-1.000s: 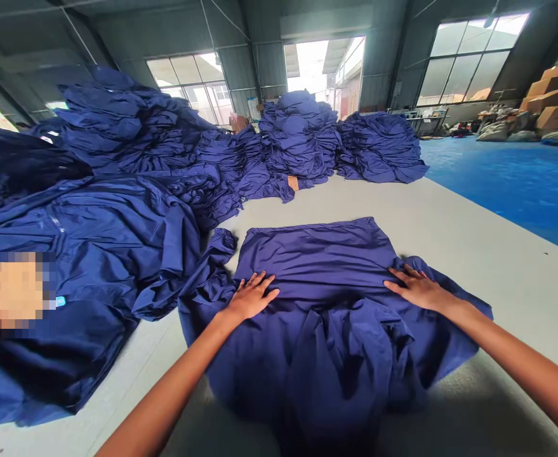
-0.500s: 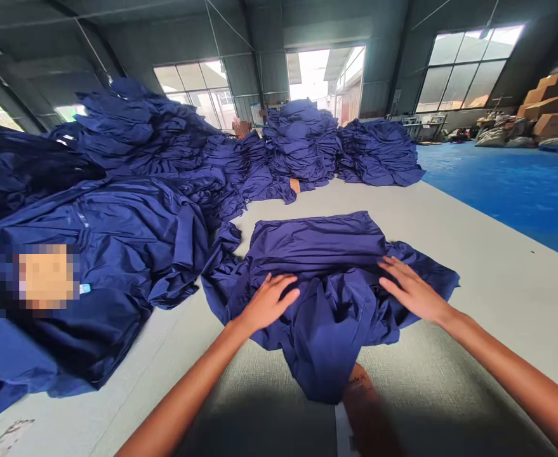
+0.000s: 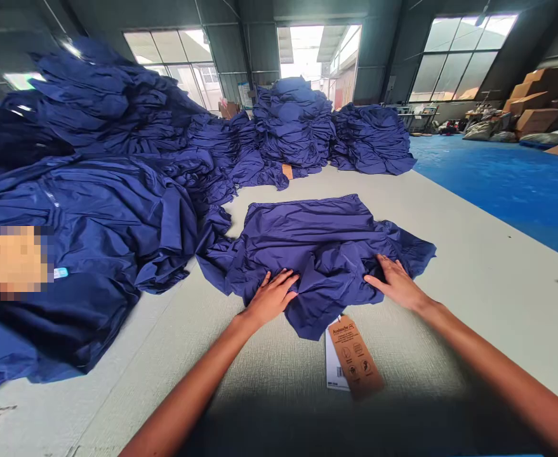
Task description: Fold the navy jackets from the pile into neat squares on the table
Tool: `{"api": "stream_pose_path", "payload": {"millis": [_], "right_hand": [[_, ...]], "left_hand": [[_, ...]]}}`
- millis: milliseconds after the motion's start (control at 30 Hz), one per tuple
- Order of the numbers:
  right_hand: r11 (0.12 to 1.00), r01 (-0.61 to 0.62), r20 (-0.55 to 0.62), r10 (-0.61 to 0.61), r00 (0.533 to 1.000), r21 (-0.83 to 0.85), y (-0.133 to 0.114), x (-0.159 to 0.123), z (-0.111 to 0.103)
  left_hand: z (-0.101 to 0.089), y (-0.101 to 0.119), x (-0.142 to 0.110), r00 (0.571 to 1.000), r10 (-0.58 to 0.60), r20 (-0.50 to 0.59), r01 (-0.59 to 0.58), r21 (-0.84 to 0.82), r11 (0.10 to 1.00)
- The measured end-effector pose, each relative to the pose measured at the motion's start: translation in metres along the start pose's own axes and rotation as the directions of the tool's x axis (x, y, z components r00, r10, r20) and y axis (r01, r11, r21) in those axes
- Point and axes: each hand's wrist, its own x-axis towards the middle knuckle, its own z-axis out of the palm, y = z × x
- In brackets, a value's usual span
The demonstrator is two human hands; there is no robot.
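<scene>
A navy blue jacket (image 3: 307,231) lies bunched on the pale table (image 3: 473,254), its far edge fairly straight and its sleeves out to both sides. My left hand (image 3: 273,296) rests on its near left part, fingers stretched over the cloth. On the near right part lies my right hand (image 3: 395,282), its fingers spread and touching the fabric. Between my forearms, a brown hang tag (image 3: 355,355) and a white tag (image 3: 334,365) stick out from under the jacket's near edge onto the table.
Another navy jacket (image 3: 102,216) is spread on the left, with a blurred square patch over it. Tall piles of navy garments (image 3: 292,127) stand along the back. Past the table's right edge is a blue floor (image 3: 488,171), with cardboard boxes (image 3: 536,120) stacked far right.
The jacket and both hands sit nearer the table surface, with the cloth flatter. The brown and white tags, partly hidden and shadowed before, now show plainly. The view has shifted slightly.
</scene>
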Motion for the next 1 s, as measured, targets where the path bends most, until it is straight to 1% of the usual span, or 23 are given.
{"api": "stream_pose_path", "payload": {"millis": [100,200,300,367,400,500,600,667,733,767,800,833,867,900,933,967,1000], "right_hand": [[0.996,0.064,0.029,-0.066,0.997,0.058,-0.013,-0.015,-0.009],[0.990,0.074,0.127,-0.090,0.988,0.124,-0.025,-0.027,-0.012],[0.978,0.143,0.252,-0.179,0.951,0.155,-0.032,-0.029,-0.007],[0.973,0.183,0.286,-0.216,0.933,0.140,-0.034,-0.027,-0.002],[0.973,0.189,0.283,-0.219,0.934,0.129,-0.034,-0.025,0.000],[0.976,0.193,0.210,-0.211,0.955,0.099,-0.031,-0.021,0.003],[0.971,0.207,0.127,-0.221,0.967,0.116,-0.029,-0.019,-0.001],[0.966,0.181,0.061,-0.195,0.979,0.184,-0.030,-0.018,-0.010],[0.947,0.175,-0.071,-0.161,0.984,0.270,-0.033,-0.019,-0.026],[0.933,0.194,-0.158,-0.152,0.976,0.304,-0.034,-0.019,-0.036],[0.918,0.223,-0.244,-0.146,0.959,0.327,-0.036,-0.019,-0.047],[0.906,0.252,-0.323,-0.139,0.936,0.340,-0.036,-0.019,-0.057],[0.899,0.271,-0.389,-0.126,0.912,0.344,-0.035,-0.018,-0.066],[0.899,0.275,-0.436,-0.108,0.894,0.341,-0.033,-0.016,-0.073],[0.905,0.264,-0.463,-0.087,0.882,0.334,-0.030,-0.014,-0.077],[0.913,0.247,-0.473,-0.068,0.878,0.326,-0.024,-0.010,-0.078],[0.920,0.223,-0.462,-0.053,0.885,0.321,-0.018,-0.007,-0.076]], "left_hand": [[-0.006,0.015,-0.010,0.999,0.016,-0.045,-0.020,-0.085,0.996],[-0.006,0.027,-0.017,0.994,0.080,-0.074,-0.088,-0.116,0.989],[0.006,0.031,-0.015,0.987,0.154,-0.042,-0.157,-0.079,0.984],[0.017,0.031,-0.010,0.984,0.171,-0.043,-0.172,-0.023,0.985],[0.022,0.030,-0.007,0.984,0.172,-0.053,-0.173,0.000,0.985],[0.028,0.031,-0.002,0.984,0.163,-0.076,-0.163,0.006,0.987],[0.020,0.035,-0.001,0.991,0.121,-0.062,-0.125,-0.062,0.990],[0.008,0.037,-0.002,0.997,0.058,-0.043,-0.064,-0.144,0.988],[-0.008,0.038,-0.004,0.999,0.012,-0.050,-0.024,-0.249,0.968],[-0.017,0.037,-0.004,0.996,-0.009,-0.086,-0.017,-0.302,0.953],[-0.027,0.035,-0.004,0.989,-0.036,-0.146,-0.018,-0.347,0.938],[-0.037,0.033,-0.002,0.972,-0.071,-0.226,-0.021,-0.381,0.924],[-0.047,0.029,-0.001,0.942,-0.120,-0.312,-0.017,-0.402,0.915],[-0.055,0.025,0.002,0.904,-0.177,-0.389,0.002,-0.409,0.913],[-0.062,0.021,0.005,0.863,-0.232,-0.448,0.039,-0.399,0.916],[-0.068,0.016,0.009,0.829,-0.280,-0.484,0.094,-0.371,0.924],[-0.071,0.011,0.013,0.811,-0.319,-0.491,0.168,-0.328,0.930]]}}
